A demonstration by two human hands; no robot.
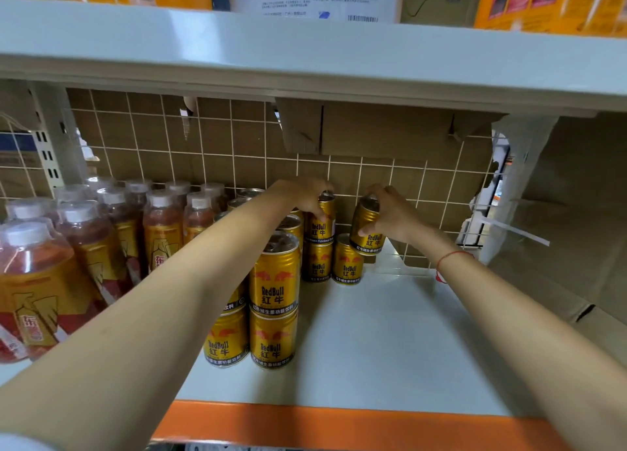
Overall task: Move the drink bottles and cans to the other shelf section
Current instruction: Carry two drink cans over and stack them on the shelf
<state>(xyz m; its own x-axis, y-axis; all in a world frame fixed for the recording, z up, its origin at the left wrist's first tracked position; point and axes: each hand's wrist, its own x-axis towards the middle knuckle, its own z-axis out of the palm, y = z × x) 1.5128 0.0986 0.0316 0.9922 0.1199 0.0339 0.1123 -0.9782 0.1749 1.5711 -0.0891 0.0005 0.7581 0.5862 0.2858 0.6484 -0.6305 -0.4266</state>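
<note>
Orange shelf lip (305,423) at 6 o'clock. Beyond, left hand (302,196) gripping the top stacked can (320,221) at 12 o'clock; right hand (386,213) holding a tilted can (368,230) above another can (346,260). Bottles (101,240) at 9 o'clock. Risk: stacked tins toppling if nudged.

Both arms reach deep over a white shelf (390,342) with an orange front edge. The left hand (302,196) grips the top of a gold can (320,228) stacked on another at the back edge, against the wire grid (217,138). The right hand (390,213) holds a tilted can (366,228) just above a lone can (346,264) near the back. More stacked cans (274,301) stand toward the front; bottles (101,233) with white caps fill the shelf's left side. A red string (453,259) circles the right wrist.
</note>
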